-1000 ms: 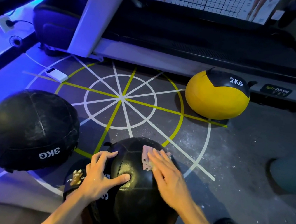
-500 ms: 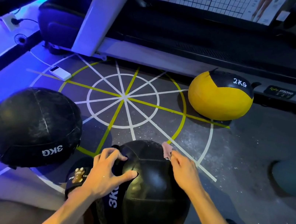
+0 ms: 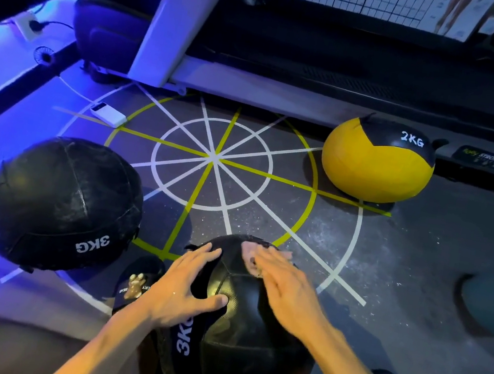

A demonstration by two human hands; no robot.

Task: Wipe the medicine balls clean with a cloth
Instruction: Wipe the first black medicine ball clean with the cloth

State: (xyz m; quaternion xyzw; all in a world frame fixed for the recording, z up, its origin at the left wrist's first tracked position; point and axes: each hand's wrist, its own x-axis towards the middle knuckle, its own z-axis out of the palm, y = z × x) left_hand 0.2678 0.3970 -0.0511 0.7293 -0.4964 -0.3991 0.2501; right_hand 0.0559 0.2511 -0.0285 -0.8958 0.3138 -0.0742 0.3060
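Right hand (image 3: 284, 293): flat grip, fingers straight, pressing pink cloth (image 3: 250, 257) onto near black 3KG ball (image 3: 247, 342), low centre on the floor (image 3: 387, 273). Left hand (image 3: 181, 289): spread wide, steadying that ball's left side. Second black 3KG ball (image 3: 57, 202): left, apart. Yellow 2KG ball (image 3: 374, 171): far right, beside treadmill (image 3: 322, 69).

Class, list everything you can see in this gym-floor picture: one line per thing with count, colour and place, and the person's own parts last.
black medicine balls: 2, black, "3KG"; one at left, one under the hands
yellow medicine ball: 1, yellow and black, "2KG", far right by the treadmill
cloth: 1, pinkish, on the near ball
treadmill: 1, black and white, at the back
power bank: 1, white, floor at left
left hand: open, resting on the near ball
right hand: flat, pressing the cloth
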